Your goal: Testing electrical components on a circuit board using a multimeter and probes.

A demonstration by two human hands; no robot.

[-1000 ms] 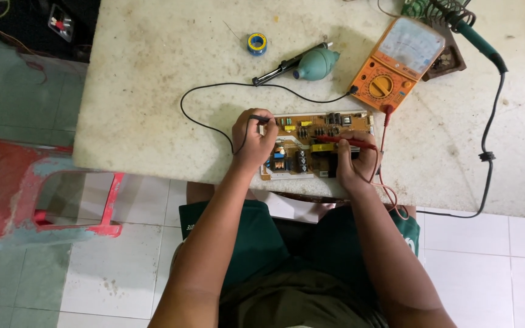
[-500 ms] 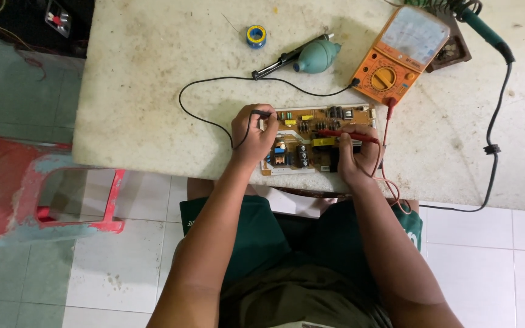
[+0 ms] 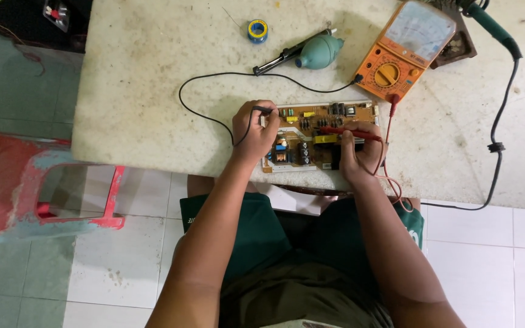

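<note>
A brown circuit board (image 3: 317, 121) with many small parts lies near the front edge of a pale worn table (image 3: 153, 91). My left hand (image 3: 253, 130) rests on the board's left end and pinches a black test probe (image 3: 264, 110), tip on the board. My right hand (image 3: 360, 155) sits at the board's right end and holds a red test probe (image 3: 341, 131) lying flat across the parts. Both probe leads run to an orange meter (image 3: 405, 51) behind the board.
A teal rubber bulb tool (image 3: 311, 51) and a small blue-yellow solder spool (image 3: 257, 29) lie behind the board. A green-handled soldering iron (image 3: 490, 27) and its black cord (image 3: 498, 146) occupy the table's right side. A red stool (image 3: 74, 191) stands on the floor at left.
Both hands stay on the board with the probes; the red probe tip has shifted slightly. The view has drifted a little.
</note>
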